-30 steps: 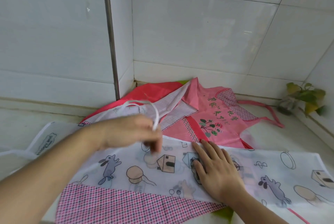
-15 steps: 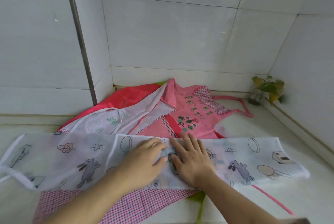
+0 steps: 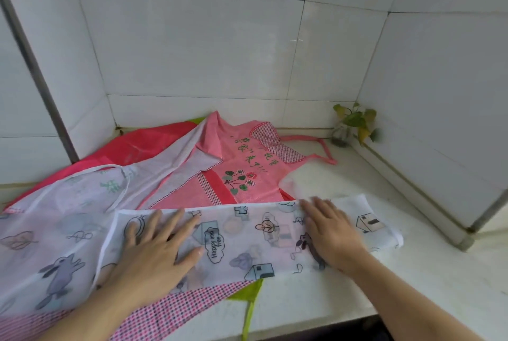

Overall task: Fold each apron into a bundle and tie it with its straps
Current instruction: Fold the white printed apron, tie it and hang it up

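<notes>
one head-worn camera looks forward and down, close over the counter (image 3: pixel 357 285) corner.

Bright, even daylight, soft shadows only; faint glare on the wall tiles (image 3: pixel 295 41). Wide-angle bends tile lines at edges; slight motion blur on right hand (image 3: pixel 331 233), pic otherwise fairly sharp.

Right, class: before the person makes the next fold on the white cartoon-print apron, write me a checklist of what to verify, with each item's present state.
1. Left hand flat on the white apron: ok.
2. Right hand flat on it, fingers straight: ok.
3. Folded strip lies smooth between the hands: ok.
4. White strap free to tie with: ok, it lies loose behind the left hand.
5. Apron apart from the others: not ok, it overlaps the pink apron.
6. Second strap's place: cannot tell.
</notes>
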Demonstrator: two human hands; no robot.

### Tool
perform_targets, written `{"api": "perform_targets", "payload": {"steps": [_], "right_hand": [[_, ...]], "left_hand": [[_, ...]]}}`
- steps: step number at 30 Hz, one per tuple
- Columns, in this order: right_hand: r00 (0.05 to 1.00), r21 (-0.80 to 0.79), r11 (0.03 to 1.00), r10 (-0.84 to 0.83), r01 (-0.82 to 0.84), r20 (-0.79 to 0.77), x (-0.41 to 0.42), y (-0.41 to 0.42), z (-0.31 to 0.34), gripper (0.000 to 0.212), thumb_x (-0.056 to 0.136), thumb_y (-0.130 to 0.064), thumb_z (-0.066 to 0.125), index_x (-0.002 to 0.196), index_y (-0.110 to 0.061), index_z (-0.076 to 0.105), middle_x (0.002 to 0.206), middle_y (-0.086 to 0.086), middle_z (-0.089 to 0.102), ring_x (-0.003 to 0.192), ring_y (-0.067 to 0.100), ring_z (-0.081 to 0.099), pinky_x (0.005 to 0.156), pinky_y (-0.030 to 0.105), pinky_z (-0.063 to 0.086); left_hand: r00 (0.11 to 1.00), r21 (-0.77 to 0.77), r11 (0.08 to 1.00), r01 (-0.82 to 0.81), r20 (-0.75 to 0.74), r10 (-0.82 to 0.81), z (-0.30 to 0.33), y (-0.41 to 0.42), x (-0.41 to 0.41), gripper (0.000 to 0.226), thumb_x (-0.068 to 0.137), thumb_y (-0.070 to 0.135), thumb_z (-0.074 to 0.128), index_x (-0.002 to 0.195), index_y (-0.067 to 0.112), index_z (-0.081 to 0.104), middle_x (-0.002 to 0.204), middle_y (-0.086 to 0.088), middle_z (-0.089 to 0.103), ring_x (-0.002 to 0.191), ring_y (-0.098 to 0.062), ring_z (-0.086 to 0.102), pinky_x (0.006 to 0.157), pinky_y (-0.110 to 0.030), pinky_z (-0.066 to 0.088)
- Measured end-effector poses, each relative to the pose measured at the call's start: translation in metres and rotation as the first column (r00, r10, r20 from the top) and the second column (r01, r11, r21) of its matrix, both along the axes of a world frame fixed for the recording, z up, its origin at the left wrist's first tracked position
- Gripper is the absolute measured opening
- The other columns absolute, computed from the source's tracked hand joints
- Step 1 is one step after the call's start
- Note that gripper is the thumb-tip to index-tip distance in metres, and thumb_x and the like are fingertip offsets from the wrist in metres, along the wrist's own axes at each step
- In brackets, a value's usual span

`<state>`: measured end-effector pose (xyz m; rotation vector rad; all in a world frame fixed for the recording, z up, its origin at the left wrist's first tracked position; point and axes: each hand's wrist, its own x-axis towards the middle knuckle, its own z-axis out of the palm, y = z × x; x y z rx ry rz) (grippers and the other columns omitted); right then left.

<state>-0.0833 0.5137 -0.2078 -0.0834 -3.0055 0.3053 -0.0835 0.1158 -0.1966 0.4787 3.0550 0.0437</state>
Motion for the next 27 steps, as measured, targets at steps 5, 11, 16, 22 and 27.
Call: {"api": "perform_targets", "payload": {"steps": [5, 11, 16, 22, 27], "right_hand": [[0.983, 0.170, 0.977, -0.101, 0.126, -0.152, 0.013, 0.000, 0.022, 0.057, 0.089, -0.025, 0.059, 0.143, -0.008, 0.048, 0.149, 0.019, 0.045, 0.139, 0.041, 0.041, 0.106, 0.051, 0.048], [0.853, 0.108, 0.847, 0.521, -0.520, 0.028, 0.061, -0.106, 0.051, 0.052, 0.081, -0.048, 0.053, 0.131, -0.035, 0.052, 0.117, -0.006, 0.054, 0.108, 0.022, 0.054, 0.085, 0.038, 0.051], [0.869, 0.320, 0.809, 0.472, -0.493, 0.145, 0.060, -0.130, 0.054, 0.050, 0.076, -0.027, 0.052, 0.125, -0.029, 0.054, 0.116, 0.003, 0.052, 0.102, 0.033, 0.055, 0.071, 0.037, 0.046], [0.901, 0.261, 0.877, 0.430, -0.404, -0.051, 0.055, -0.119, 0.039, 0.017, 0.085, -0.036, 0.051, 0.084, -0.032, 0.067, 0.082, -0.013, 0.062, 0.075, 0.020, 0.062, 0.046, 0.037, 0.049], [0.931, 0.073, 0.930, 0.364, -0.361, -0.021, 0.052, -0.106, 0.056, 0.027, 0.104, -0.049, 0.042, 0.105, -0.030, 0.061, 0.104, -0.020, 0.062, 0.100, 0.005, 0.055, 0.079, 0.033, 0.051]], "left_hand": [[0.997, 0.017, 0.998, -0.058, 0.041, 0.058, 0.004, 0.004, 0.000, 0.068, 0.094, 0.080, 0.006, 0.147, 0.061, -0.033, 0.166, 0.021, -0.030, 0.156, -0.025, -0.028, 0.123, -0.063, -0.012], [0.999, 0.077, 0.996, -0.036, -0.031, 0.039, 0.012, 0.008, 0.004, 0.071, 0.094, 0.082, 0.019, 0.158, 0.059, -0.002, 0.172, 0.011, -0.006, 0.159, -0.025, -0.014, 0.121, -0.059, -0.014], [0.963, 0.203, 0.965, 0.166, -0.243, -0.115, 0.024, 0.013, 0.037, 0.057, 0.099, 0.069, 0.031, 0.130, 0.033, 0.062, 0.130, 0.017, 0.049, 0.125, -0.011, 0.047, 0.113, -0.038, 0.032], [0.987, 0.280, 0.953, 0.115, -0.139, -0.079, 0.028, 0.009, 0.067, 0.042, 0.095, 0.058, 0.035, 0.117, 0.032, 0.062, 0.116, 0.017, 0.051, 0.115, -0.007, 0.046, 0.106, -0.031, 0.041], [0.996, 0.347, 0.938, -0.006, -0.076, 0.035, 0.036, -0.023, 0.056, 0.027, 0.103, 0.038, 0.045, 0.121, 0.038, 0.066, 0.117, 0.022, 0.055, 0.114, -0.002, 0.051, 0.097, -0.027, 0.048]]}}
